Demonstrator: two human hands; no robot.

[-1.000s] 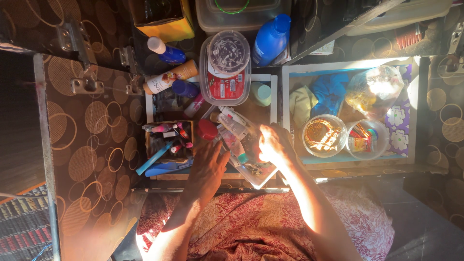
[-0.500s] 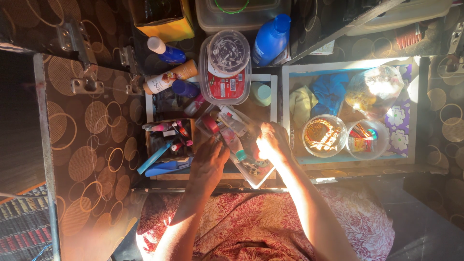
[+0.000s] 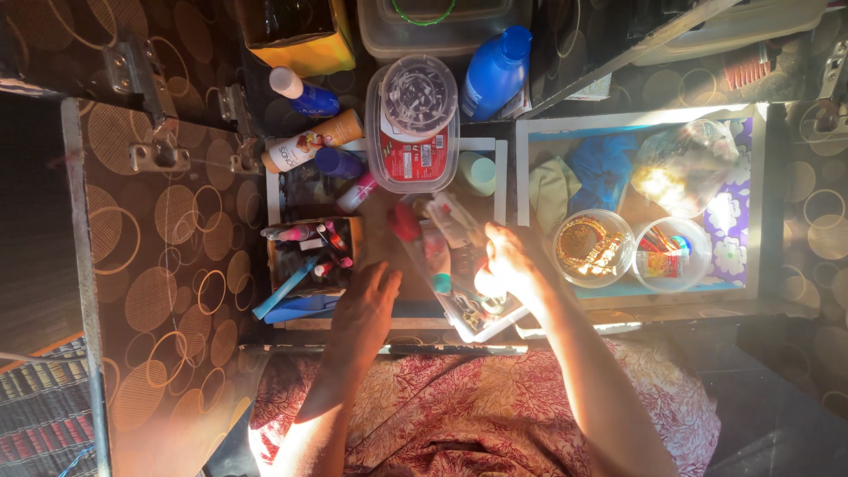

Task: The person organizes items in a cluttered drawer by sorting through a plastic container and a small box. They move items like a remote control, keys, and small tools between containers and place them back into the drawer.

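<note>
Head view, looking straight down at a seated person in a red-and-white floral garment facing two open white drawers set in furniture with a brown surface (image 3: 168,265) patterned in pale circles; strong sunlight crossed the right side of the scene. The left drawer (image 3: 272,190) held a small box of pens and markers (image 3: 311,256), while the right drawer (image 3: 756,203) held a blue cloth (image 3: 605,163), a crumpled clear bag (image 3: 685,163) and two round clear tubs (image 3: 594,249). Behind the drawers stood a blue bottle (image 3: 495,62), a lidded clear tub with a red label (image 3: 412,124) and a yellow box (image 3: 305,49).

The clear rectangular container (image 3: 464,305), filled with small tubes and a red-capped item (image 3: 405,223), sat tilted across the front of the left drawer. The right hand (image 3: 512,265) was closed on the container's right edge. The left hand (image 3: 367,309) lay flat and open, fingers spread, just left of the container; whether it touched the container could not be told.

Compared with half a second earlier, the container had swung further clockwise and shifted toward the right, its near corner lying closer to the drawer front. The left hand had dropped away from the container's left side, and the right hand had moved slightly rightward and downward with it.
</note>
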